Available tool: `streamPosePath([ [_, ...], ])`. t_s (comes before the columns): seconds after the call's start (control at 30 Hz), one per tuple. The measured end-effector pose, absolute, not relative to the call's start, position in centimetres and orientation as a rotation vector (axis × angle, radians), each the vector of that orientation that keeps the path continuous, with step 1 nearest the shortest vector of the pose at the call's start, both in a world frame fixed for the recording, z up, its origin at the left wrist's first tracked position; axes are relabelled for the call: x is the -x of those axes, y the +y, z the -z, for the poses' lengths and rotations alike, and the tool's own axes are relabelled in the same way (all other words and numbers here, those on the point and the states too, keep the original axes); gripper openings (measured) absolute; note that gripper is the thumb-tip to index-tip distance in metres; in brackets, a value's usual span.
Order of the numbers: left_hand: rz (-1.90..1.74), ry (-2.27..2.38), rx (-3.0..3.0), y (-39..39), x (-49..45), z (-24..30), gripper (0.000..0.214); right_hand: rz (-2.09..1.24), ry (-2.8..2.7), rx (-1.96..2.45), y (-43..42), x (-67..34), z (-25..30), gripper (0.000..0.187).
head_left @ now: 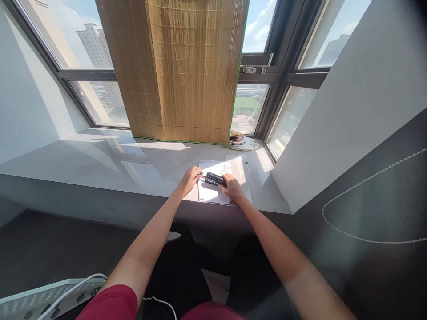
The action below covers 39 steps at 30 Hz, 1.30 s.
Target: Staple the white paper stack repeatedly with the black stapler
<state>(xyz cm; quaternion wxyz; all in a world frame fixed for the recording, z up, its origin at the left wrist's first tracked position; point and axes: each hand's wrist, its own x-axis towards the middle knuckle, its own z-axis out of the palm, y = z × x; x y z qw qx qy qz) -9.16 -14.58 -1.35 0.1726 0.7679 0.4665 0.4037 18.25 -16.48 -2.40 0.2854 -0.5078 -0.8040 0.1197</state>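
My right hand (232, 187) grips the back end of a black stapler (216, 178), fingers wrapped around it. The stapler lies slantwise just over a stack of white paper (213, 194), its parts looking spread apart. At its front end is my left hand (191, 178), fingers pinched together beside a thin piece that reaches toward the stapler. What exactly the left fingers hold is too small to make out. Handwriting shows on the top sheet, near its upper right corner.
The paper rests on a pale window sill (160, 173), close to its front edge. A bamboo blind (187, 80) hangs ahead. Stacked plates (237, 141) stand by the window corner. A beaded cord (333, 226) loops at right, and a white slotted object (53, 295) with a cable is lower left.
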Motion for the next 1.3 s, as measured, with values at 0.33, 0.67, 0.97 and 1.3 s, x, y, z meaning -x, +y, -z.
streamPosePath([
  [0.33, -1.036, 1.295, -2.21, -13.7, 9.1, 1.9, 0.014, -0.322, -2.146, 1.397, -16.4, -18.3, 2.2, 0.013],
  [0.67, -1.042, 1.269, -2.027, -13.5, 9.6, 1.6, 0.022, -0.362, -2.123, 1.376, -16.3, -18.5, 2.5, 0.01],
  [0.97, -0.909, 1.244, -2.139, -13.6, 10.1, 1.7, 0.038, -0.485, -2.006, 1.272, -15.7, -19.0, 2.9, 0.013],
  [1.3, -1.031, 1.155, -2.015, -14.2, 10.4, 2.0, 0.034, -0.782, -1.54, 1.215, -15.3, -20.3, 3.1, 0.039],
])
